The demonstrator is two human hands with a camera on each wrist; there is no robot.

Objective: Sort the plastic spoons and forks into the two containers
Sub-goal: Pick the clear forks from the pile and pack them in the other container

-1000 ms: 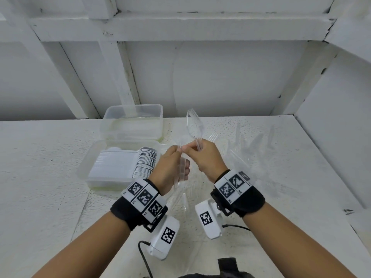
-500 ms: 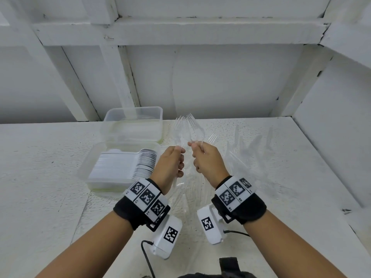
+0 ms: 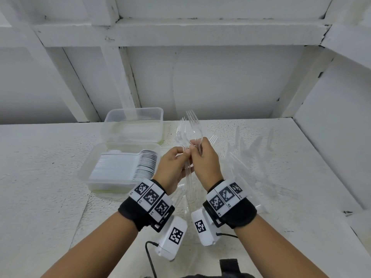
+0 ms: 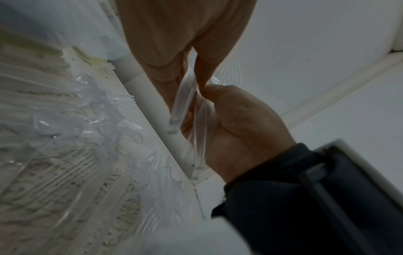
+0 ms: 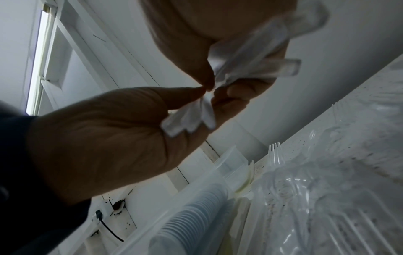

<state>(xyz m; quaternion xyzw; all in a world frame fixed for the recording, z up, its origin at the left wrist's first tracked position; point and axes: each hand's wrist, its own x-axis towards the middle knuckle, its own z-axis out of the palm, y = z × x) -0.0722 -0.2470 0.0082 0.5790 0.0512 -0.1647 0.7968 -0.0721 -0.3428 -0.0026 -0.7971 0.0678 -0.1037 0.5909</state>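
Both hands meet above the table's middle, holding a small bundle of clear forks (image 3: 191, 125) upright with the tines pointing up. My left hand (image 3: 185, 152) pinches the handles from the left, and my right hand (image 3: 196, 145) grips them from the right. In the left wrist view the clear handles (image 4: 183, 98) run down between my left hand (image 4: 174, 43) and right hand (image 4: 237, 124). The right wrist view shows my left hand (image 5: 109, 134) pinching the handle ends (image 5: 191, 119) below my right hand (image 5: 191, 34). A stack of white spoons (image 3: 144, 165) fills the near container (image 3: 85, 174). The far container (image 3: 132, 115) behind it looks almost bare.
More clear forks (image 3: 247, 149) lie loose on the table to the right of my hands, some on a clear plastic bag (image 3: 186, 197) beneath them. A white wall (image 3: 331, 149) closes the right side, and another runs along the back. A black cable (image 3: 149, 253) hangs near my left wrist.
My hands have drawn together and risen a little. The right hand held a clear piece up alone; now both hands hold the bundle with fork tines up.
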